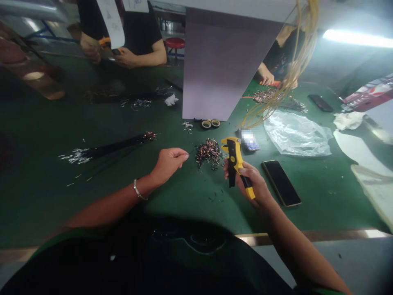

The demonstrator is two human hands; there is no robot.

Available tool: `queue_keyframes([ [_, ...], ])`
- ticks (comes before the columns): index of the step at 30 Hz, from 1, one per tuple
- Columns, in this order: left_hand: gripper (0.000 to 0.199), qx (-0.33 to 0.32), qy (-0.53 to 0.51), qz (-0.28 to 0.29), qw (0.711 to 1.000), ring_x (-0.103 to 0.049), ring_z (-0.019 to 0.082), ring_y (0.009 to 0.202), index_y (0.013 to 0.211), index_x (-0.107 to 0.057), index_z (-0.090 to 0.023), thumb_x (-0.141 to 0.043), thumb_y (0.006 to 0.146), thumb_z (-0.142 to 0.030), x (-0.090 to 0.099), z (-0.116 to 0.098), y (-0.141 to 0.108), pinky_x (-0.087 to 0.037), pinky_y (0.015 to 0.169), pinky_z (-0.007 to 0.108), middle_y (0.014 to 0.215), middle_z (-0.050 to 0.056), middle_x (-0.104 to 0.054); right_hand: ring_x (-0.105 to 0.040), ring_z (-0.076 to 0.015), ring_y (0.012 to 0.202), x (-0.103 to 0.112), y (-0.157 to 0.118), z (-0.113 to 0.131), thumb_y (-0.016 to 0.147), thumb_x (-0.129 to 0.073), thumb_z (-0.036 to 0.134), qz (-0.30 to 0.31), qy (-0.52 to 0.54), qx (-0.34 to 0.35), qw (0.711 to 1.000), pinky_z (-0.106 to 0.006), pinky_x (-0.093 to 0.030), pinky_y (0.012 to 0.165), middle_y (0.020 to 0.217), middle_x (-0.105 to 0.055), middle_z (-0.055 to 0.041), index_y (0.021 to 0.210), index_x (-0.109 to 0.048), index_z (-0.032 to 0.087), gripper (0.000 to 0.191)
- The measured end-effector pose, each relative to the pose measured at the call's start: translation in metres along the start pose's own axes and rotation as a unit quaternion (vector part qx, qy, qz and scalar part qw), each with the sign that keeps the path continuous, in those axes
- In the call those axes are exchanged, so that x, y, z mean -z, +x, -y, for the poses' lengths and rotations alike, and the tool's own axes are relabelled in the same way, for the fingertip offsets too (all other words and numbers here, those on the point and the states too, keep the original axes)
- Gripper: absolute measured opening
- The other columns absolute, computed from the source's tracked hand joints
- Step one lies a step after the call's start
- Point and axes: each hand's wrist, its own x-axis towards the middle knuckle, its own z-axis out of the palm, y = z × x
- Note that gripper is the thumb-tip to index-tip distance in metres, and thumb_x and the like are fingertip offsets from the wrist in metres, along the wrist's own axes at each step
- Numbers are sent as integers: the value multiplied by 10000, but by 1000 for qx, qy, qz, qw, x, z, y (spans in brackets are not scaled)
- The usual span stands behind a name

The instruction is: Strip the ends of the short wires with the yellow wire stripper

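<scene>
My right hand is wrapped round the handles of a yellow and black wire stripper, whose jaws point up and to the left. To the left, my left hand is closed in a pinch, with a thin black wire just showing at the fingertips. Between the two hands lies a pile of short wire offcuts, black with coppery ends. A bundle of long black wires rests beyond my left forearm, silvery tips at its left end and coppery tips at its right.
A grey panel stands across the green table, with two tape rolls at its foot. Right of my hands are a phone, a clear plastic bag and hanging yellow wires. Two co-workers sit opposite.
</scene>
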Motion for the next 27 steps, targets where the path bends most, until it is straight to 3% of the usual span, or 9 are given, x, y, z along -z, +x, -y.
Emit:
queue_keyframes([
  [10,118,2,-22,-1,1000,-421,60,421,742,-741,-153,-679,736,-254,-1,-2,-2,-330,430,193,449,-48,-530,-678,-330,1000,4,-25,-35,723,-565,408,-27,-25,45,998,-520,-502,967,1085,-719,-125,1103,-640,200,440],
  [18,112,2,5,5,1000,-425,57,429,749,-753,-163,-675,747,-244,-2,-2,-3,-333,437,194,474,-40,-565,-700,-287,937,4,-37,-47,646,-589,171,-67,-41,6,997,-505,-526,940,1007,-743,-83,1055,-652,217,416],
  [23,126,-13,1,22,1000,-441,60,451,779,-763,-170,-678,765,-262,-1,2,-3,-341,441,194,537,-21,-627,-698,-292,931,5,-34,-44,586,-597,165,-44,-11,-2,999,-498,-539,911,973,-738,-80,999,-653,214,420],
  [27,143,11,-4,13,1000,-468,67,485,793,-766,-162,-686,761,-275,-1,3,-2,-357,468,195,554,-16,-635,-682,-271,892,2,-34,-38,602,-638,172,-15,-40,2,999,-457,-538,878,946,-733,-76,1035,-653,206,434],
])
